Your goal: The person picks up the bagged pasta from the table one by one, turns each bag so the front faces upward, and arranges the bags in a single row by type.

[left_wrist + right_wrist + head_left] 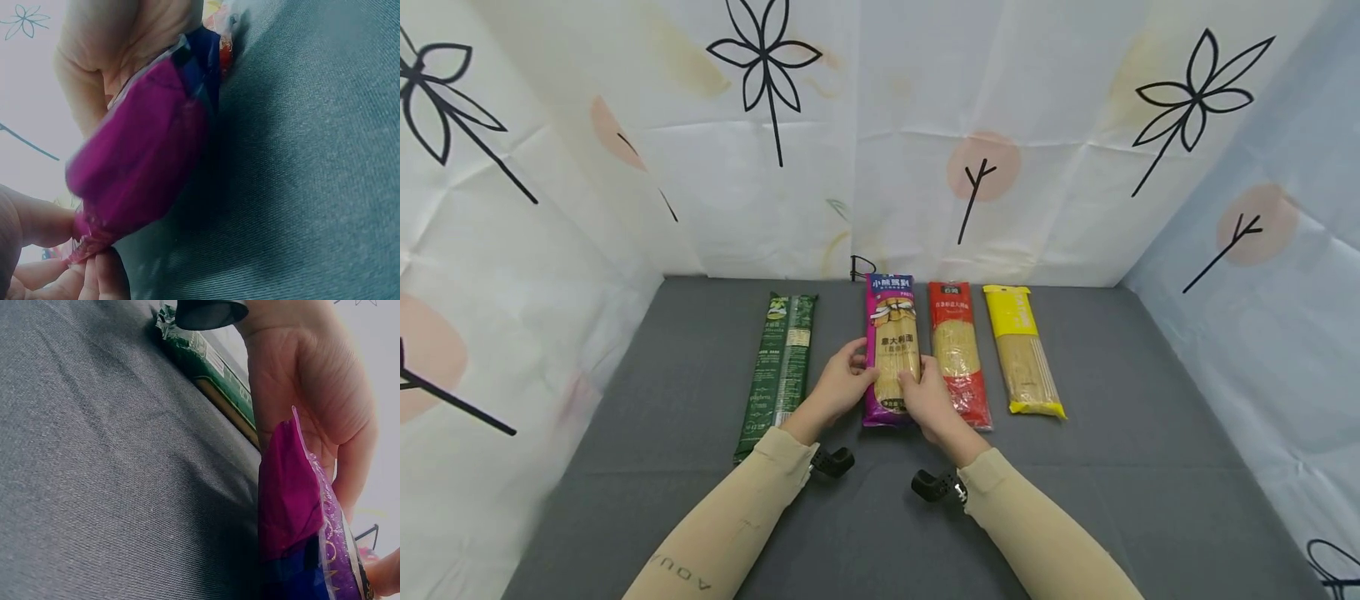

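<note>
A purple and blue packet of spaghetti with a clear front lies lengthwise in the middle of the table, held by both hands. My left hand grips its left edge, thumb on top. In the left wrist view, the left thumb and fingers pinch the packet's crinkled purple edge. My right hand holds the right edge, thumb over the front. The packet's near end stands above the grey cloth with a shadow beneath, in the right wrist view.
A green spaghetti packet lies to the left, close to the left forearm. On the right lie a red pasta packet, near the right hand, and a yellow noodle packet. Patterned white cloth walls bound the grey table.
</note>
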`<state>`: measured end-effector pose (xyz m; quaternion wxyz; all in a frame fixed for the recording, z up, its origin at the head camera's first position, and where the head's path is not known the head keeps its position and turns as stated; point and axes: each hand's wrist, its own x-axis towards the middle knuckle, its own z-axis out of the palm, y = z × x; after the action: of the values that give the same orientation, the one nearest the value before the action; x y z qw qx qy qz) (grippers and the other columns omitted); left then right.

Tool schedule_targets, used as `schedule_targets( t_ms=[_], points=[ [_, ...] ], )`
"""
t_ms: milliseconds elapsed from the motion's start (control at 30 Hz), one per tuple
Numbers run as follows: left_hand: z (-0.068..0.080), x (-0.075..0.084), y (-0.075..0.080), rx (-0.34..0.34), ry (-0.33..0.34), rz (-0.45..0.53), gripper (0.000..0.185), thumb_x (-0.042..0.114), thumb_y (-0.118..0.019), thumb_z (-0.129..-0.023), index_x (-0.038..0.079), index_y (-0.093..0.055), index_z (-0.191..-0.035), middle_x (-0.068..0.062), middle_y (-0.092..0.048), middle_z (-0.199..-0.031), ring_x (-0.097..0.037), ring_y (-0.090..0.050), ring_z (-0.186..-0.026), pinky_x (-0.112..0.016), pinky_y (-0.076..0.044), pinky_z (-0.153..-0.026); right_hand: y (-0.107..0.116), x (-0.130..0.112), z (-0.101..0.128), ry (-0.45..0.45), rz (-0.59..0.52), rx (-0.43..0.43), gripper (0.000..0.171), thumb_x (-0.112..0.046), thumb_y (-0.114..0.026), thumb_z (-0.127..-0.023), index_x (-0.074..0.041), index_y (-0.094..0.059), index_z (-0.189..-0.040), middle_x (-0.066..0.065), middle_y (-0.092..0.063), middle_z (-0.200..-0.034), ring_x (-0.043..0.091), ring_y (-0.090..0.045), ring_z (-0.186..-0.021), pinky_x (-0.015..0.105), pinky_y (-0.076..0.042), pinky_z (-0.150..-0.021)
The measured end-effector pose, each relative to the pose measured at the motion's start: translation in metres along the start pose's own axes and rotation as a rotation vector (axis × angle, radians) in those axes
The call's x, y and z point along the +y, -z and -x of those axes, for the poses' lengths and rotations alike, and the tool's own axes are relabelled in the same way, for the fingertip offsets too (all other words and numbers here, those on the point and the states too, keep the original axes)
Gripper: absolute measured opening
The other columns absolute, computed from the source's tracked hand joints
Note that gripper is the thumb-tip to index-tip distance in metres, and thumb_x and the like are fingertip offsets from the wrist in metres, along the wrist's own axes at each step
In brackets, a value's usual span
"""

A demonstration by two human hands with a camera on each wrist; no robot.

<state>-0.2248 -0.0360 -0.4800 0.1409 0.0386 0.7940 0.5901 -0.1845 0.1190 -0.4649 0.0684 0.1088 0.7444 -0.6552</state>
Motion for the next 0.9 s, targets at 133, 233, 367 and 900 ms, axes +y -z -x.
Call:
schedule_targets(
  t_ms=[133, 233, 367, 900],
  points=[
    [-0.001, -0.002, -0.002, 0.003, 0.006, -0.003, 0.061, 0.015, -0.063, -0.094, 0.015, -0.037, -0.149, -0.011, -0.057, -0.129, -0.022, -0.059, -0.105, -0.037, -0.053, -0.081, -0.001, 0.002, -0.005, -0.008, 0.017, 0.012, 0.038, -0.011, -0.046, -0.102, -0.001, -0.032, -0.136, 0.019, -0.05, -0.114, 0.028, -0.06, -0.093, 0.036, -0.054, -0.073],
    [-0.001, -0.003, -0.003, 0.003, 0.014, -0.004, 0.061, 0.014, -0.063, -0.094, 0.016, -0.037, -0.149, -0.011, -0.052, -0.137, -0.023, -0.055, -0.111, -0.038, -0.052, -0.084, -0.001, 0.002, -0.009, -0.011, 0.021, 0.015, 0.038, -0.01, -0.046, -0.102, -0.001, -0.032, -0.136, 0.019, -0.05, -0.114, 0.028, -0.061, -0.094, 0.036, -0.055, -0.074],
    [0.0, -0.003, -0.004, -0.005, 0.022, 0.008, 0.062, 0.012, -0.064, -0.093, 0.015, -0.036, -0.149, -0.011, -0.046, -0.144, -0.024, -0.053, -0.114, -0.038, -0.052, -0.084, -0.001, 0.002, -0.014, -0.014, 0.031, 0.008, 0.037, -0.01, -0.045, -0.102, 0.0, -0.032, -0.135, 0.02, -0.05, -0.114, 0.027, -0.061, -0.094, 0.035, -0.055, -0.073],
    [0.011, -0.004, 0.0, -0.087, 0.008, -0.137, 0.069, 0.01, -0.065, -0.093, 0.009, -0.029, -0.152, -0.017, -0.044, -0.137, -0.029, -0.052, -0.116, -0.043, -0.048, -0.091, 0.006, -0.006, -0.007, 0.079, 0.623, -0.085, 0.059, -0.013, -0.052, -0.098, 0.008, -0.026, -0.146, 0.03, -0.038, -0.134, 0.034, -0.048, -0.109, 0.049, -0.044, -0.091]
  ],
)
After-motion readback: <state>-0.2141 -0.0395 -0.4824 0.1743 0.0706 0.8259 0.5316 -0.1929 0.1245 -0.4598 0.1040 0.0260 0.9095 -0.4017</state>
